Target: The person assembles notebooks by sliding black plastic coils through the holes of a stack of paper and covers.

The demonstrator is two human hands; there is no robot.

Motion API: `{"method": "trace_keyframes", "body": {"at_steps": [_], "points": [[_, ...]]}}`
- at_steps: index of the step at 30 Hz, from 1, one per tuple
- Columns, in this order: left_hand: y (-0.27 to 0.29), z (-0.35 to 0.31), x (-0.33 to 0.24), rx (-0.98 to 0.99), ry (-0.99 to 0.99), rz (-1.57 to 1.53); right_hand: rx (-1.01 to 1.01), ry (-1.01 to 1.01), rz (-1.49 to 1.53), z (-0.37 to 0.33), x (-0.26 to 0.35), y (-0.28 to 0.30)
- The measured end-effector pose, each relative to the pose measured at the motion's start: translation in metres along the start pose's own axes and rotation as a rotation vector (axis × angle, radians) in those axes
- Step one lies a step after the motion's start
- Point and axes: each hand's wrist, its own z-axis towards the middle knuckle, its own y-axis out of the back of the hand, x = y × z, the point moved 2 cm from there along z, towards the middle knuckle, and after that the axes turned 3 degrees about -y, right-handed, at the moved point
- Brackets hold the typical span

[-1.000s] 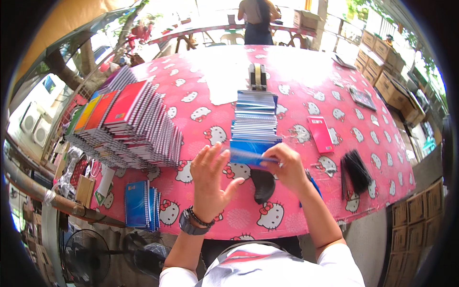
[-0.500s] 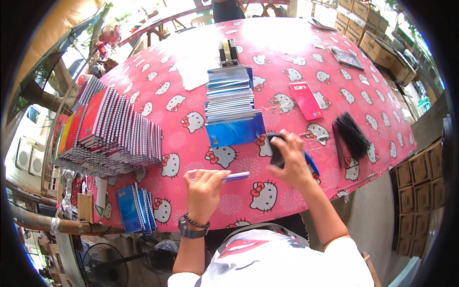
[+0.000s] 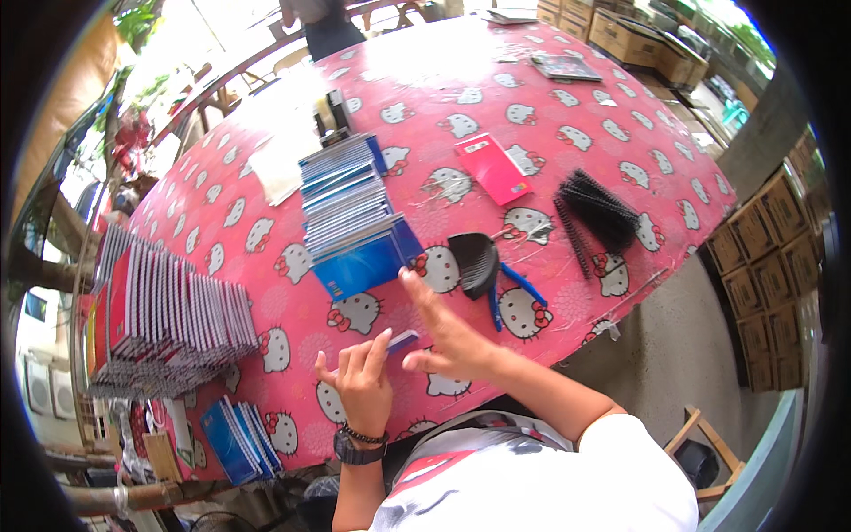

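My left hand [image 3: 362,381], with a dark watch and a beaded bracelet at the wrist, has its fingers curled about a thin blue-edged notebook [image 3: 403,341], seen nearly edge-on and partly hidden. My right hand [image 3: 452,341] is empty, fingers stretched out and thumb apart, just right of that notebook. Beyond it stands a long row of blue spiral notebooks [image 3: 359,266]. To the right of the row lie a black ribbed piece [image 3: 474,264] and a blue-handled tool [image 3: 523,282], apparently pliers, touching or overlapping it.
A tall stack of spiral notebooks [image 3: 177,310] fills the table's left side, with several blue notebooks [image 3: 239,439] nearer me. A pink notebook [image 3: 495,168], black spiral coils [image 3: 598,213] and a tape dispenser [image 3: 331,120] also lie on the pink table cover [image 3: 425,213].
My right hand has let go of the black piece and blue-handled tool, moving left toward the notebook in my left hand. The whole view has shifted and turned.
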Motion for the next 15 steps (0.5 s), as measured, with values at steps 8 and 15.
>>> {"method": "trace_keyframes", "body": {"at_steps": [8, 15], "points": [[-0.005, 0.014, -0.014, -0.048, -0.091, -0.14, -0.514, -0.627, -1.208, -0.03, -0.09, 0.202], [-0.008, 0.011, -0.002, -0.165, -0.167, -0.148, -0.495, -0.422, -0.932, -0.023, -0.085, 0.193]]}}
